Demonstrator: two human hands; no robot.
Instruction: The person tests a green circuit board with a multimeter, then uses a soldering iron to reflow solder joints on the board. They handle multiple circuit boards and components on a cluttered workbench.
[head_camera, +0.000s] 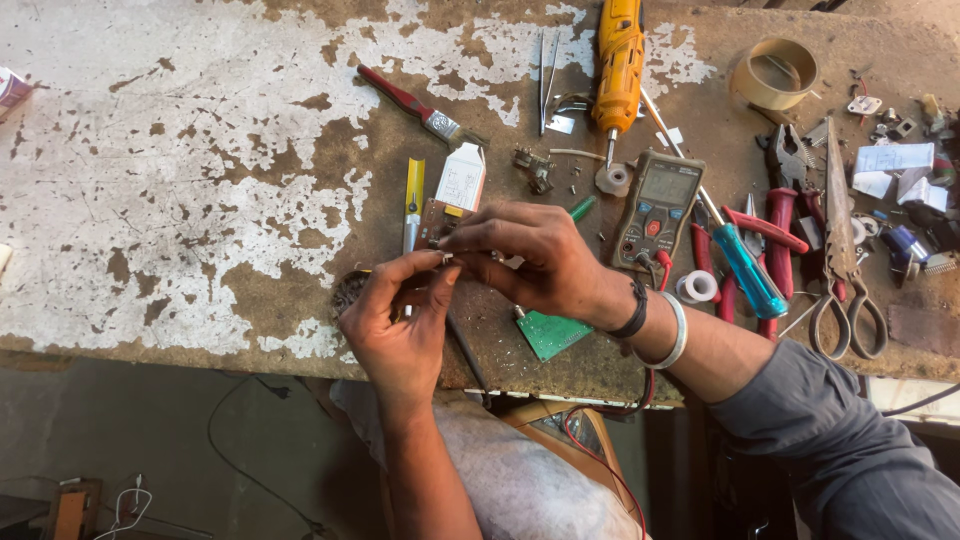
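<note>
Both hands meet over the desk's (200, 150) near edge: left hand (400, 325) raised, fingers pinched on a tiny part; right hand (535, 255) curled, gripping a small brown circuit board (433, 222).

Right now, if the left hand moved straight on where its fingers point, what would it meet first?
Probably the right hand's fingertips, which it almost touches; the left hand points up toward them and the small brown circuit board behind.
</note>
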